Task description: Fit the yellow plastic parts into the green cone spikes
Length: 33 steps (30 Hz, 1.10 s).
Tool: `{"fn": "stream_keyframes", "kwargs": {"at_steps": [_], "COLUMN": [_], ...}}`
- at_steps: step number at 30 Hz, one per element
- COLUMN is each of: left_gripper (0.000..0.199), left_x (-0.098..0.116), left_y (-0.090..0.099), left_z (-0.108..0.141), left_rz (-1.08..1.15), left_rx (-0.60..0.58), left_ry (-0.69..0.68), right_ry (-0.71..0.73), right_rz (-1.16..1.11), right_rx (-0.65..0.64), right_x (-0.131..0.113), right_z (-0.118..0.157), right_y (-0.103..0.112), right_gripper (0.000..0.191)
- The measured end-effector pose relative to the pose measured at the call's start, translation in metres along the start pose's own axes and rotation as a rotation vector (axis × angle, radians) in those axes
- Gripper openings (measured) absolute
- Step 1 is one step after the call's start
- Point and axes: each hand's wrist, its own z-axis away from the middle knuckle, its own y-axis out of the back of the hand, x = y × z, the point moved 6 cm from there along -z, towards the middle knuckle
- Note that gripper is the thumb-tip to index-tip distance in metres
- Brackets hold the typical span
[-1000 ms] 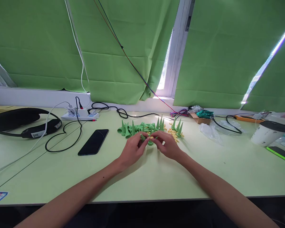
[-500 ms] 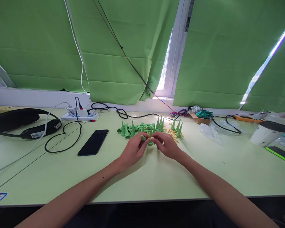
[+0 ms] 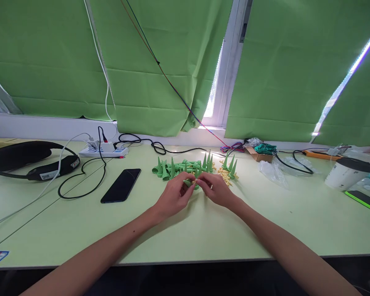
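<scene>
Right of one smartphone (image 3: 121,186), your left hand (image 3: 175,191) pinches one half-hidden green cone (image 3: 188,183); whether your right hand (image 3: 216,189) grips anything, I can't tell.

Green cones (image 3: 173,167) and yellow pieces (image 3: 225,176) beyond the hands (image 3: 216,190), pale green desk (image 3: 203,238) beneath them, black phone (image 3: 121,186) to their left, black-lidded white cup (image 3: 342,176) to their right

I'm getting daylight glare through the window gap (image 3: 214,88) and a violet-white slit (image 3: 341,88) at right. Faint shadows are falling beneath the forearms (image 3: 117,242), wide-angle stretch is tilting the cup (image 3: 345,177), and the held green piece (image 3: 188,182) is looking soft.
</scene>
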Motion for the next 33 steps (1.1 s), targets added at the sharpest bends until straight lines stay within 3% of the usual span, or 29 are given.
{"fn": "stream_keyframes", "kwargs": {"at_steps": [21, 33], "left_gripper": [0.011, 0.009], "left_x": [-0.0012, -0.0017], "left_y": [0.0003, 0.0045], "left_z": [-0.0004, -0.001], "left_rz": [-0.072, -0.108], "left_rx": [0.012, 0.095], "left_ry": [-0.037, -0.074], "right_ry": [-0.039, -0.018], "right_rz": [0.082, 0.005], "right_rx": [-0.053, -0.039], "right_x": [0.0098, -0.0001], "right_z": [0.0036, 0.0028], "right_y": [-0.0065, -0.002], "right_gripper": [0.049, 0.021]}}
